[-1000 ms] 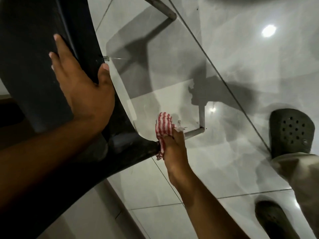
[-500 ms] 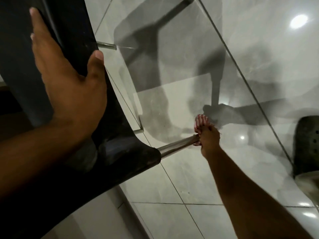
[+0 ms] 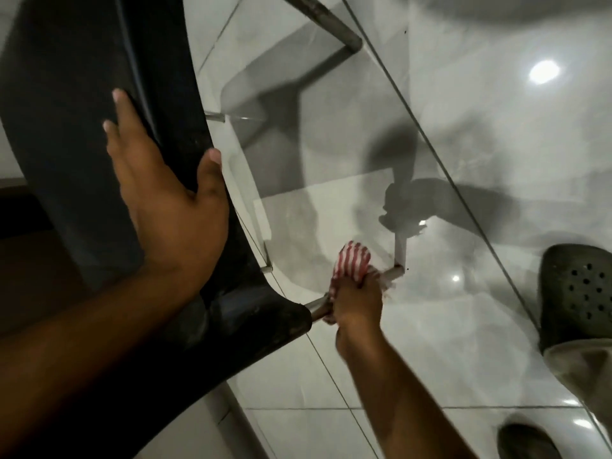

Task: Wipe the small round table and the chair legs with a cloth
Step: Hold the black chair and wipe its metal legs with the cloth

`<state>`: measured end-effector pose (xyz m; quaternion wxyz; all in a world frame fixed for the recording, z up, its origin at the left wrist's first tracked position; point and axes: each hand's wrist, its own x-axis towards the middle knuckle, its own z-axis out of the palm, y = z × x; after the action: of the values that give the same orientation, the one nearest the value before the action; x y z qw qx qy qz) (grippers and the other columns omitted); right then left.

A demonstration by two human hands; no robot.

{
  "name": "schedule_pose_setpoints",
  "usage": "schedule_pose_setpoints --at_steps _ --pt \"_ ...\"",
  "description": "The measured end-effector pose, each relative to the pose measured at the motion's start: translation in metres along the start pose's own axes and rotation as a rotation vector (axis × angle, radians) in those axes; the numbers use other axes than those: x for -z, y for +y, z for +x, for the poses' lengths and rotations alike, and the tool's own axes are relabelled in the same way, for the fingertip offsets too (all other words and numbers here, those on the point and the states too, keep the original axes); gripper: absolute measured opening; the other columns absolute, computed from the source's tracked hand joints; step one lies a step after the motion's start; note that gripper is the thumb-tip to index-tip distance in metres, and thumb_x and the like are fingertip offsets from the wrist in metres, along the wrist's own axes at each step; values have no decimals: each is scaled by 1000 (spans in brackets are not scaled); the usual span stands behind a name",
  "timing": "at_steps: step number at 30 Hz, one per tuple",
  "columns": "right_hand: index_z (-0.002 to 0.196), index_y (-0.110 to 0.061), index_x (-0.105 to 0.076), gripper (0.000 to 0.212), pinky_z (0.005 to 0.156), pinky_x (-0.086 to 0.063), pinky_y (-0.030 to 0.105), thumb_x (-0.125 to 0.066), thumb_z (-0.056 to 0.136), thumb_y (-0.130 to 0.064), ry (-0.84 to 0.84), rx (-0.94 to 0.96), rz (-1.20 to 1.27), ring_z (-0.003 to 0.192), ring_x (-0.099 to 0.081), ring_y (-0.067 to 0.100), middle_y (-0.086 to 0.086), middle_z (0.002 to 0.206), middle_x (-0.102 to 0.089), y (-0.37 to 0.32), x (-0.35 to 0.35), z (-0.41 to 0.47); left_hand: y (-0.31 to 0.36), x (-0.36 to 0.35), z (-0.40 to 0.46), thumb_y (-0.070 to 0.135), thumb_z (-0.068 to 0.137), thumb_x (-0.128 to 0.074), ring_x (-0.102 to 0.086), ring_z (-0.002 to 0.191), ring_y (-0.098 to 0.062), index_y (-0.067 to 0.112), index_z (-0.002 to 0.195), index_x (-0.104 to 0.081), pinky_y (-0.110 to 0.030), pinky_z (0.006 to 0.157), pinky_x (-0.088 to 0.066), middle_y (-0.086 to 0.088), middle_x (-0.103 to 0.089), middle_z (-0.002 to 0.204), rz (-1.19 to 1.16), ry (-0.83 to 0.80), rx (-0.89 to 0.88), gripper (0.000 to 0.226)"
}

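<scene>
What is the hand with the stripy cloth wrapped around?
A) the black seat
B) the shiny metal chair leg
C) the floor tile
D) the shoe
B: the right hand grips the red-and-white cloth around the metal chair leg, which sticks out from the black seat that the left hand steadies.

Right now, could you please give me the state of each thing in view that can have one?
Chair: tilted, dark seat shell braced by the left hand.
Left hand: open, flat against the shell, thumb over its edge.
Right hand: closed around the cloth on the chair leg.
Cloth: red-and-white striped, bunched, wrapped on the leg.
Chair leg: metal, partly covered by the cloth.
Floor: glossy tiles, reflecting lights.
</scene>
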<state>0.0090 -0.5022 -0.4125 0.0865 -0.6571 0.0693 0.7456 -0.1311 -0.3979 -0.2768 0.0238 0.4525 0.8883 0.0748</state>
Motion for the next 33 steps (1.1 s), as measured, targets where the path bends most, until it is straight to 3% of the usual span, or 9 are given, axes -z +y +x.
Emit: schedule_pose_setpoints --at_steps 3,7,11,15,20,22,25,29,33 --pt "126 -11 -53 33 57 -52 25 -52 95 -4 -32 46 15 70 -67 10 13 106 -69 9 -11 -33 9 3 -5 40 95 -59 -8 156 -33 13 159 -8 -30 119 -6 -16 -13 168 -16 -45 42 86" --pt "118 -14 -54 30 41 -45 9 -53 93 2 11 85 47 49 -65 -2 1 87 -65 11 -11 -16 12 5 -3 39 97 -61 -5 157 -32 17 159 -6 -34 119 -5 -15 -10 169 3 -52 56 85" --pt "114 14 -53 22 47 -46 27 -49 94 6 45 67 -82 48 -51 10 7 71 -53 8 10 48 16 6 -4 39 98 -61 -4 157 -30 18 159 -7 -35 119 -6 -12 -10 169 -5 -50 69 85" --pt "124 9 -56 31 42 -48 30 -51 96 -3 -16 -18 -292 70 -60 23 16 96 -58 11 42 124 16 5 -4 35 98 -63 -4 157 -29 17 159 -7 -33 120 -6 -11 -10 169 2 -55 67 85" --pt "119 -1 -64 25 31 -43 21 -53 100 -11 -111 -84 -387 41 -57 13 14 97 -61 6 62 177 14 6 0 34 98 -63 -9 157 -33 10 158 -7 -48 128 -12 -13 -14 168 -7 -63 19 86" --pt "109 -17 -62 16 32 -45 20 -48 102 -11 -147 -56 -379 49 -57 5 2 93 -61 5 61 166 11 6 1 36 98 -61 -13 155 -37 5 157 -8 -56 126 -18 -17 -17 166 10 -71 -21 86" --pt "105 -22 -57 12 39 -51 28 -46 102 -18 -79 -18 -294 64 -55 19 2 87 -57 6 50 125 11 4 -1 38 98 -60 -13 155 -39 1 157 -8 -56 126 -17 -19 -17 166 7 -74 -18 87" --pt "138 -5 -48 41 46 -52 26 -50 97 -10 -68 34 -115 66 -58 15 23 119 -64 4 25 40 19 7 -5 39 98 -59 -7 156 -39 6 158 -7 -45 123 -7 -20 -12 167 -10 -80 49 86" --pt "143 -18 -46 47 59 -61 20 -51 98 -5 -84 -29 294 86 -73 15 5 115 -69 -1 -6 -54 25 11 -6 34 97 -57 -5 156 -40 10 159 -7 -50 124 -7 -20 -9 168 30 -84 77 84"
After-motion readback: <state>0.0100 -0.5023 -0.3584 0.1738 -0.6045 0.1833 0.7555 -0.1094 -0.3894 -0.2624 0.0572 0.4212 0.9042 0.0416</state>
